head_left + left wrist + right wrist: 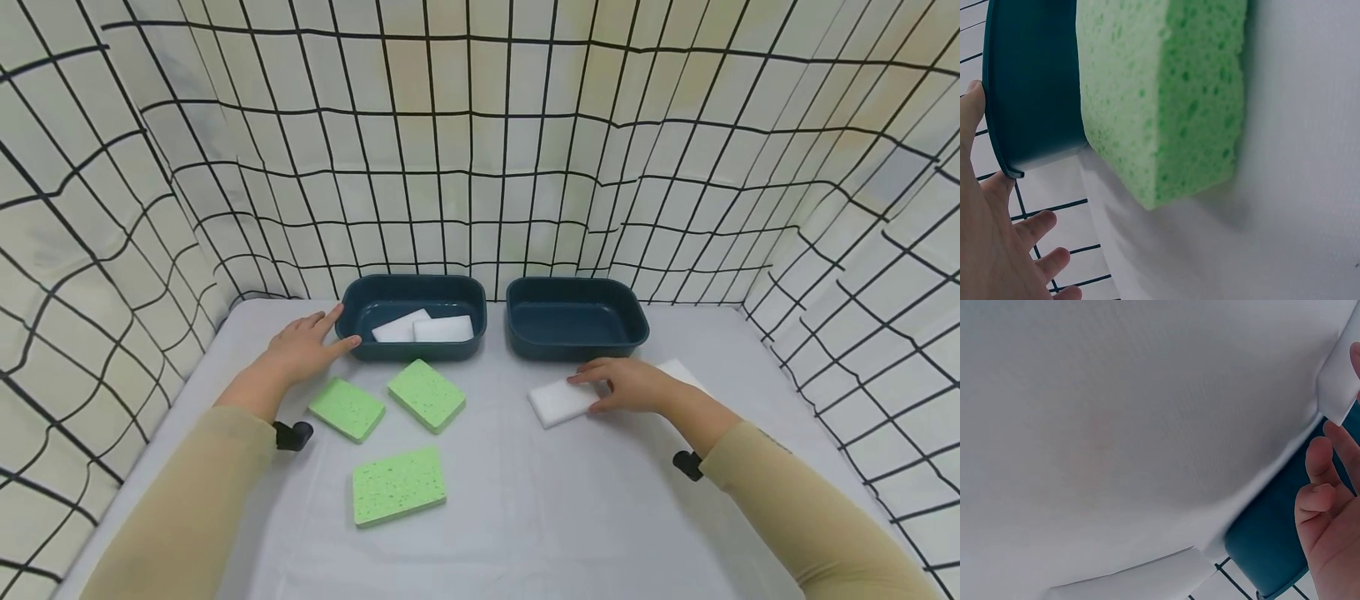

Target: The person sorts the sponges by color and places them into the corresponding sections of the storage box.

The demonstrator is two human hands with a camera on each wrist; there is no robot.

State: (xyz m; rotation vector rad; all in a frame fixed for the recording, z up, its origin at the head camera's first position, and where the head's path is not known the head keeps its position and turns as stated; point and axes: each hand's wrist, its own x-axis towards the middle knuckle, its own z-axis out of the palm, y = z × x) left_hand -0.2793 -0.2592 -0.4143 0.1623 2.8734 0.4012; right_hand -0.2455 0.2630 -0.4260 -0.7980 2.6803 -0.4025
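- A pale cloth (112, 208) printed with a black grid hangs as walls on the left, far and right sides, creased and sagging in places.
- A table (525, 517) covered in smooth light grey sheeting fills the near and middle ground.
- Light is soft and even, with faint shadows.

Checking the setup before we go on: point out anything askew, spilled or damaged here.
Nothing stands out. Two white sponges lie in the left tray; the right tray holds nothing. Three green sponges lie flat on the table, intact. No spills.
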